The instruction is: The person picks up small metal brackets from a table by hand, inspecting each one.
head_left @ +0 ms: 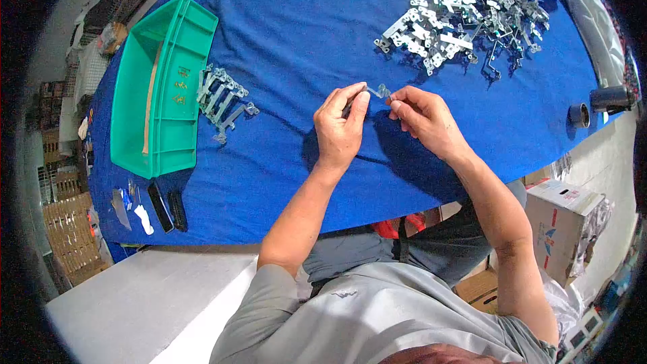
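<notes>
- Left hand [339, 125]: thumb and fingers pinched on one end of small metal bracket [379, 91].
- Right hand [428, 121]: fingertips at bracket's other end; grip unclear.
- Bracket held up over blue bench [283, 182], between hands.
- Bracket pile [465, 17]: far right.
- Smaller batch [222, 101]: beside green bin [176, 98], left.

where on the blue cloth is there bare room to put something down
Bare cloth lies between the green crate and the left hand, and right of the right hand, below the big pile of metal parts. Crowded: that pile, and the small pile beside the crate.
</notes>
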The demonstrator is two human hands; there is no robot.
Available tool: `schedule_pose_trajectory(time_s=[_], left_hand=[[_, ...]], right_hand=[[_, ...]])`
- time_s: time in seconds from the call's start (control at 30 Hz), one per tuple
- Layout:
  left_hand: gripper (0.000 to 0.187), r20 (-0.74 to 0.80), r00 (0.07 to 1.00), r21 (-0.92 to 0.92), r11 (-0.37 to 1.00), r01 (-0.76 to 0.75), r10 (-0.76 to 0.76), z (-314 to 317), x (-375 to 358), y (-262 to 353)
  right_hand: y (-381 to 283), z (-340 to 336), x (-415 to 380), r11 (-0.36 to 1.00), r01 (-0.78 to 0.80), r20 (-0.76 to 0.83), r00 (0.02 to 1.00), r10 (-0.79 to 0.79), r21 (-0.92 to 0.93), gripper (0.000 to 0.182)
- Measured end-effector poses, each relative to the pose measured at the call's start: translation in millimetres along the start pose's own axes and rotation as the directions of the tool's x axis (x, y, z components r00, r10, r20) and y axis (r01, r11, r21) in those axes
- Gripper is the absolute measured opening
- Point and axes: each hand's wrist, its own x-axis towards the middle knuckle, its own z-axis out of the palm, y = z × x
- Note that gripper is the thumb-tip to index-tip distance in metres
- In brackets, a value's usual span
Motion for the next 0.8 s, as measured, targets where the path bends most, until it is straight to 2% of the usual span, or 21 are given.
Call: schedule_pose_trajectory(time_s=[0.17, 0.27, 0.3, 0.37, 0.43, 0.57, 0.63, 0.73, 0.8], left_hand=[[0.017, -0.014, 1.0, 0.029, 0.999, -0.023, 0.023, 0.6, 1.2, 3.6], [0.016, 0.001, 0.999, 0.061, 0.997, -0.042, 0.042, 0.8, 0.8, 6.3], [0.016, -0.005, 0.999, 0.062, 0.997, -0.041, 0.041, 1.2, 1.0, 7.8], [0.016, -0.016, 0.99, 0.113, 0.984, -0.14, 0.143, 2.0, 1.8, 10.2], [0.016, -0.024, 0.987, 0.112, 0.982, -0.152, 0.156, 1.8, 2.3, 10.6], [0.017, 0.008, 0.991, 0.155, 0.979, -0.13, 0.131, 0.2, 0.8, 15.0], [0.017, 0.006, 0.991, 0.157, 0.979, -0.131, 0.131, 1.4, 1.0, 14.1], [0.017, 0.029, 0.986, 0.172, 0.971, -0.167, 0.165, 3.2, -0.6, 11.3], [0.016, 0.054, 0.974, 0.161, 0.961, -0.227, 0.221, 3.0, -0.6, 11.4]], right_hand=[[-1.1, -0.5, -0.4, 1.0, 0.005, -0.008, 1.0, -0.005, -0.026, 0.021], [4.4, 1.0, -0.1, 0.997, 0.068, -0.028, 0.997, -0.069, -0.045, 0.02], [1.8, 0.4, -0.7, 0.994, 0.073, -0.048, 0.996, -0.077, -0.081, 0.018], [3.6, 0.3, 0.8, 0.99, 0.078, -0.059, 0.995, -0.086, -0.118, 0.017], [12.1, 0.5, 3.9, 0.963, 0.152, -0.11, 0.978, -0.18, -0.222, 0.016], [10.8, 1.6, 2.9, 0.974, 0.105, -0.066, 0.991, -0.12, -0.199, 0.013], [4.4, 8.1, 0.9, 0.987, 0.156, -0.148, 0.976, -0.159, -0.031, 0.011], [9.1, 4.3, 2.3, 0.977, 0.192, -0.097, 0.975, -0.2, -0.089, 0.011], [9.9, 0.6, 2.3, 0.977, 0.157, -0.088, 0.981, -0.171, -0.146, 0.013]])
